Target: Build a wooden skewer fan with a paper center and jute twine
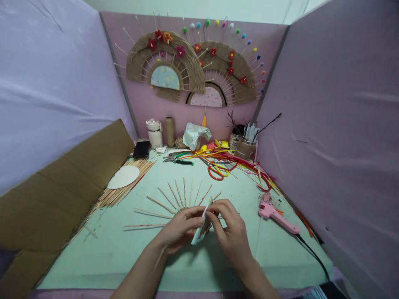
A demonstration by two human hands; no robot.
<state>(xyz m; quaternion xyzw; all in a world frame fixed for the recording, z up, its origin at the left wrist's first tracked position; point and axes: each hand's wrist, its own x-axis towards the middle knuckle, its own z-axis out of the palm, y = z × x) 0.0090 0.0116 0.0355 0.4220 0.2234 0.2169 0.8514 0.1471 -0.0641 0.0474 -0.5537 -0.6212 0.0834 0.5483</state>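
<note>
Above the front middle of the table, my left hand [184, 228] and my right hand [229, 224] hold a small piece covered in pale blue fabric [199, 235] between them. It is tilted nearly edge-on, and a brown inner side shows. My left fingers grip it from the left; my right thumb and fingers pinch its upper right edge. Just behind the hands, thin wooden sticks [158, 203] fan out on the table in a half circle. Their inner ends are hidden by my hands.
At the right lies a pink glue gun [274, 214] with a black cable. Red-handled scissors [215, 172], pruning shears [179, 161] and coloured pipe cleaners lie farther back. On the left are a stick bundle [124, 193], a white paper oval [124, 176] and a cardboard sheet [71, 182].
</note>
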